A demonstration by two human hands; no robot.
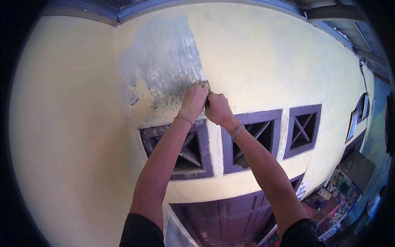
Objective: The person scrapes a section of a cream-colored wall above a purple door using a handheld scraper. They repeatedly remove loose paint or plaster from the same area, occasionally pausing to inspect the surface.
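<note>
Both my arms reach up to a cream-painted wall (247,68). My left hand (195,98) presses on the upper part of a scraper (206,86), whose dark blade edge shows above the knuckles. Just below and to the right, my right hand (218,108) is closed around its handle; most of the tool is hidden by the fingers. The blade rests at the lower right border of a stripped grey patch (166,58), where the cream paint is gone. Ragged paint remnants (143,92) remain along the patch's lower left.
Purple-framed vent openings with crossed bars, left (206,148), middle (277,132) and right (318,123), sit below my hands. Under them is a purple panelled door (228,216). A picture frame (352,126) hangs at right, above a cluttered cabinet (358,169). Roof beams (336,13) run overhead.
</note>
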